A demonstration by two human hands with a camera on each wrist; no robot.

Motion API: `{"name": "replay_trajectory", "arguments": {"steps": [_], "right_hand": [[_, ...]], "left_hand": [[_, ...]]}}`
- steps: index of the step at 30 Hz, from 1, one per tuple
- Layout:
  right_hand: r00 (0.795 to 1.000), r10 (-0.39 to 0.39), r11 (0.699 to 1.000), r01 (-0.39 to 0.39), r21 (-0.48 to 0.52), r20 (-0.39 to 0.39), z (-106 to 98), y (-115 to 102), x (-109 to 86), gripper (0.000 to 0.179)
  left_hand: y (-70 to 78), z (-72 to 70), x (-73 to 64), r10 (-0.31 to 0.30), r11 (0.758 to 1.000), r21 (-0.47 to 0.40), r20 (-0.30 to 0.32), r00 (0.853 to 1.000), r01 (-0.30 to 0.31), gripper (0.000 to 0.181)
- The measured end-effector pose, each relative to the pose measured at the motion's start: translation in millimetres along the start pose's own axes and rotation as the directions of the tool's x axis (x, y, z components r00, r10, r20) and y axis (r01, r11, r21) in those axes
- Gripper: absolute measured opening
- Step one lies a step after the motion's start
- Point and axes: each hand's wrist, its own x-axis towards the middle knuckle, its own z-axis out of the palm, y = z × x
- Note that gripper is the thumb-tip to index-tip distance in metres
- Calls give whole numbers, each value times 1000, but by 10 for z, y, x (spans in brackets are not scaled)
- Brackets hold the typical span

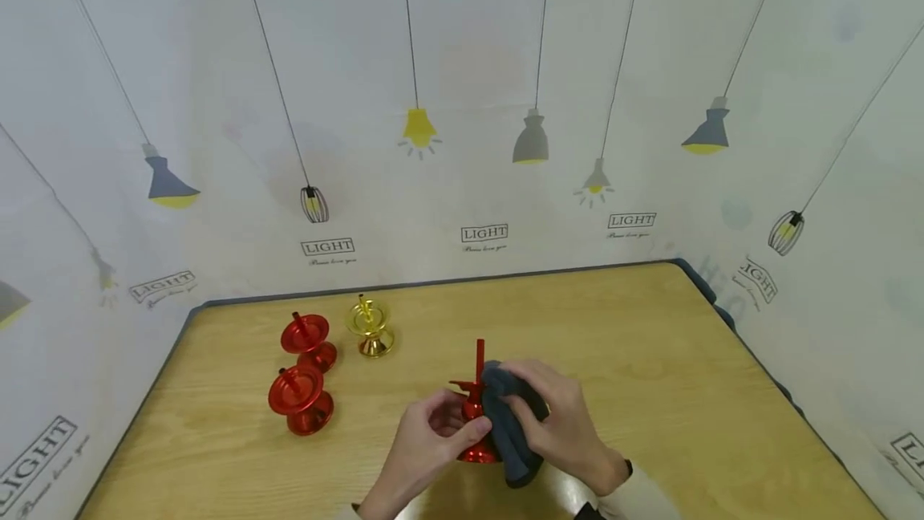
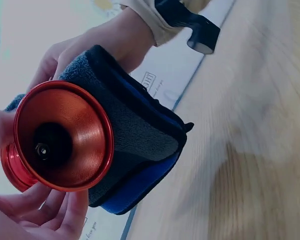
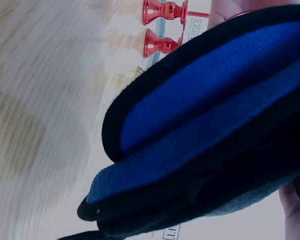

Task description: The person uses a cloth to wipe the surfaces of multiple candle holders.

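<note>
My left hand point(image 1: 431, 433) grips a shiny red candle holder point(image 1: 472, 408) around its stem, tilted so its hollow base faces the left wrist camera. A thin spike rises from its dish in the head view. My right hand point(image 1: 559, 416) holds a folded dark blue cloth point(image 1: 514, 424) against the right side of the holder, with thumb and fingers pinching it. In the left wrist view the cloth point(image 2: 145, 135) spreads behind the red base point(image 2: 65, 135). The folded cloth point(image 3: 205, 125) fills most of the right wrist view and covers much of the holder there.
Two more red candle holders point(image 1: 306, 337) point(image 1: 297, 396) stand on the left of the wooden table point(image 1: 650, 359). Beside them is a gold candle holder point(image 1: 370, 327). A pale wall covering point(image 1: 476, 183) printed with lamps rises behind the table's back edge.
</note>
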Motion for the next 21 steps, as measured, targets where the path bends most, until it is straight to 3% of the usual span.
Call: {"name": "replay_trajectory", "arguments": {"steps": [5,11,13,15,17,20,21], "right_hand": [[1000,-12,1000,12,3,-1,-8,-14,-10,47],[1000,9,997,-8,73,-10,107,-28,5,48],[999,37,994,-35,104,-17,142,-15,8,47],[996,81,986,-77,145,-24,161,-2,14,46],[992,123,977,-115,182,-34,162,0,22,45],[986,165,971,-156,182,-37,131,-8,44,46],[987,155,975,-147,164,-39,114,-6,56,47]], "left_hand": [[-19,20,35,-16,1000,5,-31,999,16,36],[-70,-110,26,-60,994,-92,24,998,62,35],[-86,-146,30,-73,984,-162,54,996,81,38],[-101,-173,31,-80,956,-271,117,990,109,40],[-121,-186,40,-63,908,-395,198,978,139,42],[-139,-177,77,-20,831,-521,323,946,195,44],[-143,-167,99,-4,819,-537,348,937,203,46]]}}
